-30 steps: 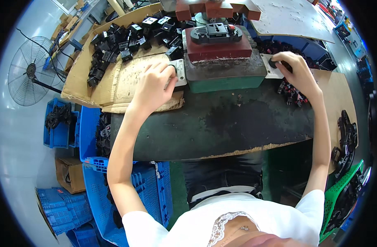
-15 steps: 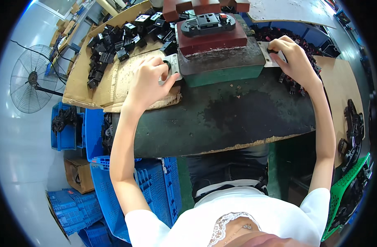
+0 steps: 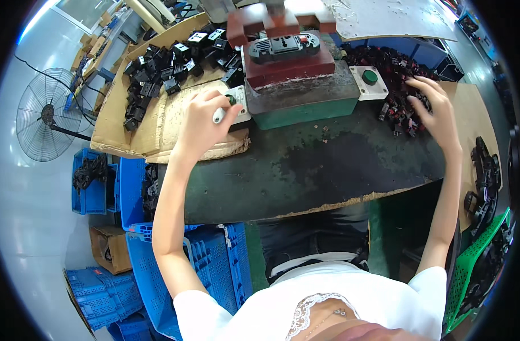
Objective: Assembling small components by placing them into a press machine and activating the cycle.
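Note:
My left hand point(image 3: 204, 122) is at a white button box point(image 3: 237, 101), fingers curled and thumb apart beside its green button. A small white patch shows between the fingers; I cannot tell what it is. My right hand point(image 3: 439, 113) hangs open with nothing in it, over a heap of small dark red and black parts point(image 3: 396, 108). To its left stands the other button box point(image 3: 373, 91), its green button uncovered. Between the boxes, a long black plastic part point(image 3: 285, 48) lies on a dark red block point(image 3: 291, 73). A blurred red upper press block point(image 3: 280, 25) hangs just above it.
Black box-shaped parts point(image 3: 169, 65) fill a cardboard tray point(image 3: 109, 133) at the left. The dark worktable point(image 3: 243, 193) has a frayed front edge. Blue crates point(image 3: 209, 261) stand below left, and a green basket point(image 3: 470, 273) is at the lower right. A fan point(image 3: 47, 113) stands far left.
My right hand has left the right button box and moved right, over the small parts. My left hand stays by its box. The upper press block is blurred and slightly lower.

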{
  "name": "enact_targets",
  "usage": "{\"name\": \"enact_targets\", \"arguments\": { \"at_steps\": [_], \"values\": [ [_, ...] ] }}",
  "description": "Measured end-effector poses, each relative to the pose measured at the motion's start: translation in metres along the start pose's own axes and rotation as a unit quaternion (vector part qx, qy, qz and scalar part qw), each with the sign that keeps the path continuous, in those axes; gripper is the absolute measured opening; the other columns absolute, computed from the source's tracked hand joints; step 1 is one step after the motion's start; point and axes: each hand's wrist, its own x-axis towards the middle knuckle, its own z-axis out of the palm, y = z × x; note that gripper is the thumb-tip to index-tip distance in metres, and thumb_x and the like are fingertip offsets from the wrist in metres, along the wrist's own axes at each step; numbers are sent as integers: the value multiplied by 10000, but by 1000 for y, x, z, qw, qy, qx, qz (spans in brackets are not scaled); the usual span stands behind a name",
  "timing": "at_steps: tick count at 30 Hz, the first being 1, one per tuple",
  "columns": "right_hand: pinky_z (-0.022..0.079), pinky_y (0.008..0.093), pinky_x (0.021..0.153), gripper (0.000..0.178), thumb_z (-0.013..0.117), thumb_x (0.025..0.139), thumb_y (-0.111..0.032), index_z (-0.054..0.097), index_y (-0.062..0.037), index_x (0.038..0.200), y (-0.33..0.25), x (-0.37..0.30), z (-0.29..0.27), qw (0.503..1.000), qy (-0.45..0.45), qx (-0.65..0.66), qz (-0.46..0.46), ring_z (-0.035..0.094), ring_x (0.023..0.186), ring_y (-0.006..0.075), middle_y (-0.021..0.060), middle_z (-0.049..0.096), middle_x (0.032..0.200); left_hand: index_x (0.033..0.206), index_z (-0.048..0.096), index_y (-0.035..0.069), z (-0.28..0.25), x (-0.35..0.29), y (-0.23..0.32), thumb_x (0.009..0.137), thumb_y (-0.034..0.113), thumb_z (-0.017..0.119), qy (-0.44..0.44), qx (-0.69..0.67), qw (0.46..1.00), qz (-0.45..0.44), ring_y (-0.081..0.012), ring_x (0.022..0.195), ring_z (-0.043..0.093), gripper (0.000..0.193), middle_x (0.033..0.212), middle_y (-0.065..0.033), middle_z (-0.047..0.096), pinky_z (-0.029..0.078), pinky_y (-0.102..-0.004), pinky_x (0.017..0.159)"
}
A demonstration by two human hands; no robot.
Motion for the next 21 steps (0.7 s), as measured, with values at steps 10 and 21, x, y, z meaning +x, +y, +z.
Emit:
{"name": "enact_targets", "arguments": {
  "at_steps": [10,21],
  "values": [
    [286,482,1037,606,383,903,-549,410,-141,1350,139,-199,-36,729,-128,-480,471,412,1224,355,122,468,1333,1304,428,2,30,76,-15,852,423,602,-1,-156,988,-2,-316,1279,381,643,1351,-202,430,304,-377,1046],
    [441,387,857,226,589,801,-88,617,-18,1014,133,-131,-39,952,99,-154,245,571,980,351,188,615,1019,1207,480,-116,35,110,7,564,273,838,31,-356,910,-211,-179,921,595,833,1050,-153,596,461,-258,811]
  ]
}}
